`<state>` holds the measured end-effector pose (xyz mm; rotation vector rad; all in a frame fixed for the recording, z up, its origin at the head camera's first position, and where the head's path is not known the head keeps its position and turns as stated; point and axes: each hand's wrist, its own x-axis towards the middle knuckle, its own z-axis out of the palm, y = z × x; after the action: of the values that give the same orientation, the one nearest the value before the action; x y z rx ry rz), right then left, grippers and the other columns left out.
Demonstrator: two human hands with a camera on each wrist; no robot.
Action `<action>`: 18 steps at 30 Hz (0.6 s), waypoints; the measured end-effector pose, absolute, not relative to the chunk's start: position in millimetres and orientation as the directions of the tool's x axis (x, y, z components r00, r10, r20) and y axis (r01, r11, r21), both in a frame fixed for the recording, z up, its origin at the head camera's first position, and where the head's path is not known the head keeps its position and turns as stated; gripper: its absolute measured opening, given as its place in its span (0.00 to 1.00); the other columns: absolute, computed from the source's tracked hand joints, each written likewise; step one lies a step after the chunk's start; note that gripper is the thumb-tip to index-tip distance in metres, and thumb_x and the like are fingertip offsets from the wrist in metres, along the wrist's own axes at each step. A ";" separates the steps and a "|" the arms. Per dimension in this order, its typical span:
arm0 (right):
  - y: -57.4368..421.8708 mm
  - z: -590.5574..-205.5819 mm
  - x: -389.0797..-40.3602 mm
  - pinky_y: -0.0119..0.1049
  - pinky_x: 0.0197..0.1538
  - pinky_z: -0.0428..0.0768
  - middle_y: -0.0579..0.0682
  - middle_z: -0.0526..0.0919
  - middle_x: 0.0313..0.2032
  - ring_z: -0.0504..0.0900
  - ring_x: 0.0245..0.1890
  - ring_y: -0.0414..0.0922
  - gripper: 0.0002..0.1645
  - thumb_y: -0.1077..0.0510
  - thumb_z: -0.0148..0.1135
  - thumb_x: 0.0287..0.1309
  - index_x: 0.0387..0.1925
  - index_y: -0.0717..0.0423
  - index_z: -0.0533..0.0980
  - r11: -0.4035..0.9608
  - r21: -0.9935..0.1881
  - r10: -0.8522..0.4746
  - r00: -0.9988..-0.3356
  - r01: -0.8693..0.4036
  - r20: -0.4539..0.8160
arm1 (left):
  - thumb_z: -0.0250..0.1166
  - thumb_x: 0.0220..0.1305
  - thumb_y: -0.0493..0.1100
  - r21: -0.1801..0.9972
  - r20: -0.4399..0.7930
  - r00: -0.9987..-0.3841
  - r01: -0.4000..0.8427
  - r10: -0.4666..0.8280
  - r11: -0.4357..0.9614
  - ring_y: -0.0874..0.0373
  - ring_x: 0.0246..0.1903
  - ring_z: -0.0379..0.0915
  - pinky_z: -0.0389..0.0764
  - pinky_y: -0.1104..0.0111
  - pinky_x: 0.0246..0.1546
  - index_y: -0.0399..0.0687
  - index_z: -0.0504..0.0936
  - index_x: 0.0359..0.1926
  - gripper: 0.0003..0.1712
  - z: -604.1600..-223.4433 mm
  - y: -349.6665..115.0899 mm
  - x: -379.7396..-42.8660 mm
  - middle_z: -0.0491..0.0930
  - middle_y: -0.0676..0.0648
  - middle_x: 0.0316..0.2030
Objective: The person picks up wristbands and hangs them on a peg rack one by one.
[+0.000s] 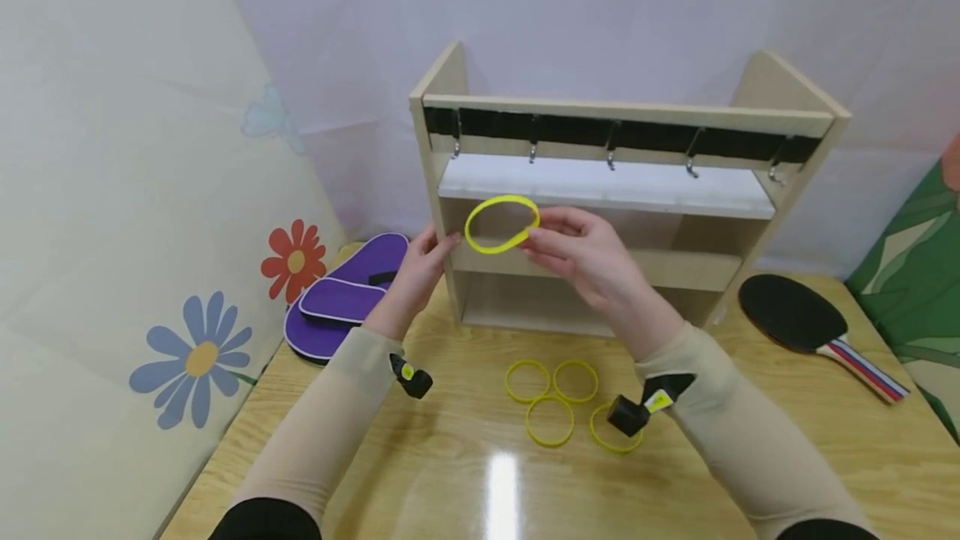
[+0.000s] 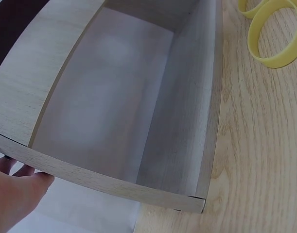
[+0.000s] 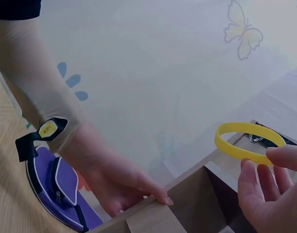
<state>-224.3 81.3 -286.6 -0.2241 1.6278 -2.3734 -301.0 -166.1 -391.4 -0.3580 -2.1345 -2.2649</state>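
Note:
A yellow wristband (image 1: 489, 249) is pinched between the thumb and fingers of my right hand (image 1: 581, 252). The band stands in front of the middle of a wooden shelf unit (image 1: 592, 269), below its row of metal hooks (image 1: 533, 150). At the unit's left side panel, my left hand (image 1: 420, 273) grips the edge, its thumb over the front and its fingers on the outer face. The left wrist view shows those fingertips (image 2: 24, 171) against the panel. Several more yellow wristbands (image 1: 550, 443) lie flat on the table in front of the unit; my right wrist camera partly covers one.
To the right of the unit lies a black table tennis bat (image 1: 792, 312) with a striped handle. A purple bat case (image 1: 337, 300) sits at the left, behind my left forearm. The wooden table (image 1: 450, 473) meets printed cloth walls on both sides.

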 end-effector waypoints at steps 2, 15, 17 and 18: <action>72.6 -283.6 -226.9 0.32 0.46 0.83 0.50 0.81 0.39 0.85 0.38 0.41 0.26 0.72 0.54 0.65 0.64 0.73 0.65 -0.376 -0.916 -0.285 -0.958 0.140 -0.029 | 0.52 0.73 0.39 0.983 0.175 -0.974 0.164 0.143 -0.083 0.61 0.48 0.74 0.75 0.68 0.51 0.43 0.64 0.72 0.28 -391.9 -165.3 -301.1 0.76 0.53 0.50; 37.8 -268.6 -238.6 0.30 0.45 0.83 0.53 0.80 0.41 0.85 0.38 0.44 0.22 0.74 0.55 0.64 0.60 0.68 0.69 -0.539 -0.821 -0.234 -0.970 0.190 -0.070 | 0.54 0.72 0.40 0.986 0.160 -0.980 0.151 0.121 -0.075 0.63 0.45 0.75 0.77 0.70 0.48 0.40 0.67 0.68 0.26 -391.9 -164.5 -301.3 0.77 0.53 0.46; 33.8 -265.9 -239.0 0.30 0.44 0.83 0.54 0.81 0.39 0.85 0.36 0.44 0.20 0.74 0.55 0.63 0.57 0.68 0.70 -0.562 -0.805 -0.226 -0.971 0.191 -0.072 | 0.54 0.71 0.39 0.984 0.164 -0.980 0.153 0.116 -0.093 0.63 0.45 0.75 0.77 0.70 0.47 0.38 0.67 0.67 0.26 -391.8 -163.9 -300.9 0.77 0.54 0.45; 32.0 -264.5 -239.4 0.30 0.43 0.84 0.54 0.81 0.39 0.85 0.36 0.44 0.19 0.74 0.55 0.63 0.55 0.68 0.70 -0.569 -0.801 -0.222 -0.973 0.188 -0.071 | 0.54 0.71 0.39 0.983 0.166 -0.979 0.155 0.115 -0.099 0.63 0.44 0.75 0.77 0.70 0.47 0.38 0.67 0.68 0.26 -391.5 -163.6 -300.6 0.77 0.54 0.45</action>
<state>-239.4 32.0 -264.5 -0.0543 1.3174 -2.5936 -300.6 -163.6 -391.5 -0.3132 -2.0907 -2.2871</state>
